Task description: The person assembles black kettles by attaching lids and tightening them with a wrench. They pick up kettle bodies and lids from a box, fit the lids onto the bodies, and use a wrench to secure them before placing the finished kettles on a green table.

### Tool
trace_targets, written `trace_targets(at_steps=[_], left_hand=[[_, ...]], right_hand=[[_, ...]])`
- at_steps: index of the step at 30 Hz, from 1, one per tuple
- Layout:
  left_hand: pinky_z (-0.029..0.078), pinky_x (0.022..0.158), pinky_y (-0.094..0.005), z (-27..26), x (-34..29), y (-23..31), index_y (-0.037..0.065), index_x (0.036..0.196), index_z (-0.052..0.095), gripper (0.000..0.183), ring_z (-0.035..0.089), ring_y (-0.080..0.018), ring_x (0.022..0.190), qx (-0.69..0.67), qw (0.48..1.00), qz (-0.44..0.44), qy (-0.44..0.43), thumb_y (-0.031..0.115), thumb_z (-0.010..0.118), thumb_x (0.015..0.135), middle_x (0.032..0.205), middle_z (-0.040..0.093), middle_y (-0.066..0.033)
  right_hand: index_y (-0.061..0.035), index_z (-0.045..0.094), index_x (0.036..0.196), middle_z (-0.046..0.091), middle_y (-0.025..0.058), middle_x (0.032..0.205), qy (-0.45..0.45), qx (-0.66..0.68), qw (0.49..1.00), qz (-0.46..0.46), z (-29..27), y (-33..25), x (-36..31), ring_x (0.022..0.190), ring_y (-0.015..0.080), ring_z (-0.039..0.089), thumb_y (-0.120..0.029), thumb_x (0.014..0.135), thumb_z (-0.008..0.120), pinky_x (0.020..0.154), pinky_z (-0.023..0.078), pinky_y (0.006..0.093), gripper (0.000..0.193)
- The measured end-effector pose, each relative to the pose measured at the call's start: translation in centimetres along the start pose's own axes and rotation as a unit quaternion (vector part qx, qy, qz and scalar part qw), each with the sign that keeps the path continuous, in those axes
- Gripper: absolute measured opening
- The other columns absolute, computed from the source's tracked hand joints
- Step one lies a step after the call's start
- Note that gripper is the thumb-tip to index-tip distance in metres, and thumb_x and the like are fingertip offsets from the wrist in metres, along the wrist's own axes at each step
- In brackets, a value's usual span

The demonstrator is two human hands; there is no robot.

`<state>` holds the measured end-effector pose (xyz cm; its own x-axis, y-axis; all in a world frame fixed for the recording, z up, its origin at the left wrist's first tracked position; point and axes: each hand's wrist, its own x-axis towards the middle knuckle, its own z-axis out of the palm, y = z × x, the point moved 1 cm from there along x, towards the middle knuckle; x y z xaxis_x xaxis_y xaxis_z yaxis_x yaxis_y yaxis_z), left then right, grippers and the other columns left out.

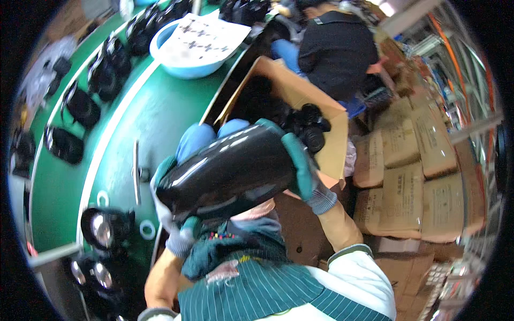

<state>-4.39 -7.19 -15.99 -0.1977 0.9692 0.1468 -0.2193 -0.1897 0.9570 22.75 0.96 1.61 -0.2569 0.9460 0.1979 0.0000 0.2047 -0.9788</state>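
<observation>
Across my lap I hold a large glossy black housing (230, 174), rounded and roughly cylindrical, tilted with its right end higher. My left hand (174, 219), in a grey glove with green-coated fingertips, grips its left end, thumb at the lower edge. At the opposite end my right hand (302, 168), gloved alike, wraps its fingers over the top and side. Just beyond the housing, an open cardboard box (334, 128) contains black parts (310, 125). Two blue rounded shapes (196, 140) show behind the housing, partly hidden; I cannot tell what they are.
A green work surface (128, 125) curves along my left, lined with black glossy parts (64, 144). On it stands a light blue basin (195, 69) under a printed sheet (206, 43). Another person (337, 51) sits ahead. Stacked cartons (401, 198) fill the right side.
</observation>
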Motion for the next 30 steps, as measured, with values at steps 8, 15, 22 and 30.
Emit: trace_targets(at_steps=[8,15,22,30], left_hand=[[0.041,0.114,-0.0492,8.2,4.9,10.7,-0.004,0.149,0.04,0.086,0.053,-0.0382,0.131,0.072,0.975,0.204,-0.056,0.054,0.064,0.09,0.148,0.048,-0.0241],[0.042,0.113,-0.0499,9.4,5.2,11.1,-0.007,0.15,0.038,0.099,0.051,-0.0401,0.132,0.089,0.984,0.152,-0.036,0.066,0.062,0.088,0.149,0.047,-0.0255],[0.043,0.113,-0.0486,10.1,5.7,8.6,-0.006,0.151,0.037,0.089,0.051,-0.0368,0.133,0.019,0.994,0.064,-0.088,0.057,0.06,0.093,0.15,0.046,-0.0239],[0.041,0.116,-0.0478,4.4,2.3,-1.4,0.003,0.153,0.037,0.066,0.047,-0.0331,0.139,-0.135,0.96,-0.144,-0.198,0.033,0.058,0.098,0.157,0.039,-0.0186]], right_hand=[[0.0027,0.051,0.144,0.061,0.0153,0.137,-0.018,0.215,0.976,0.017,-2.9,8.3,1.5,0.126,0.0222,0.059,-0.035,0.108,0.045,0.113,0.042,0.0361,0.052],[0.0017,0.049,0.147,0.061,0.0141,0.14,0.07,0.05,0.993,-0.079,-3.4,0.5,0.5,0.128,0.0205,0.057,-0.031,0.107,0.047,0.114,0.04,0.0346,0.052],[0.0014,0.052,0.144,0.061,0.0144,0.139,0.072,-0.043,0.995,-0.048,-6.1,0.0,1.0,0.127,0.0196,0.058,-0.025,0.107,0.047,0.114,0.04,0.034,0.046],[0.0004,0.054,0.143,0.06,0.0146,0.141,-0.096,-0.053,0.981,-0.16,-7.2,-0.3,3.8,0.133,0.0209,0.053,-0.036,0.106,0.054,0.115,0.039,0.0361,0.052]])
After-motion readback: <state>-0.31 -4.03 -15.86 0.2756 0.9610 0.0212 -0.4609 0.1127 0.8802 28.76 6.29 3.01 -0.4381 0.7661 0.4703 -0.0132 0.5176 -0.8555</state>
